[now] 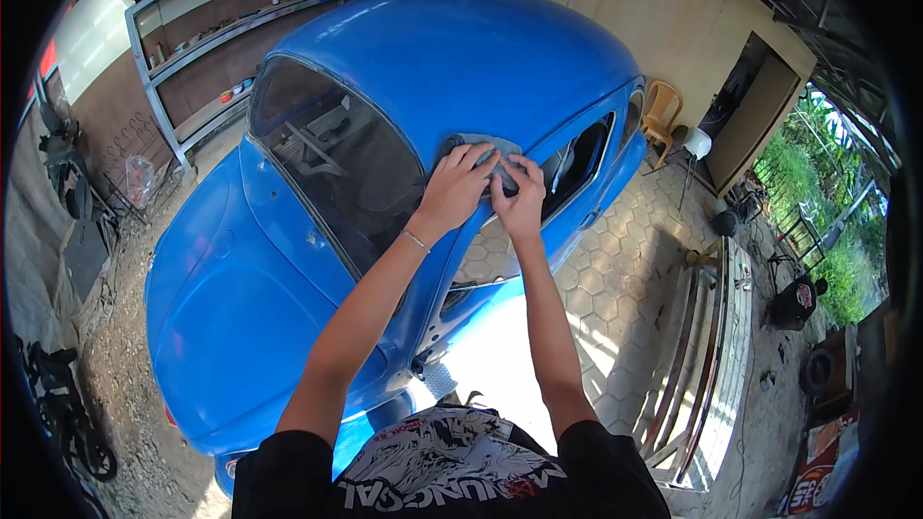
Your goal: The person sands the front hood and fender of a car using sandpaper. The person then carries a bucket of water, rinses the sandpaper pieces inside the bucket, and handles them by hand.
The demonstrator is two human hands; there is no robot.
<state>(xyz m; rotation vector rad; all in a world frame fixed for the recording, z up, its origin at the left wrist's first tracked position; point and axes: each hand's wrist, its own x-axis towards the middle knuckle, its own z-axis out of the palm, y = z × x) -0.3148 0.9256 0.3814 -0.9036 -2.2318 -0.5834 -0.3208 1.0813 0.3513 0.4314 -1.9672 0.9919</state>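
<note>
Where the roof of the blue car (461, 48) comes down between the front window (336, 149) and the side window (575, 165), a dark cloth (506, 145) lies on the paint. Both hands are on it, close to each other. The left hand (460, 180) is laid over the cloth with its fingers bent and reaching to the right. The right hand (519, 194) is just beside it, narrow, with its fingers bent over a dark part of the cloth. I cannot tell if the fingers pinch the cloth or only press on it.

A thin band (415, 240) goes around the left wrist. The person has on a black shirt (452, 466) with white and red print. The front lid (255, 298) of the car is down on the left. A long wooden bench (726, 327) stands on the right, on a floor (615, 274) of six-sided stones. Farther back are a yellow-brown chair (661, 115) and a brown door (766, 115). At the back left, a metal shelf (144, 58) holds small things. Green plants (832, 216) grow outside.
</note>
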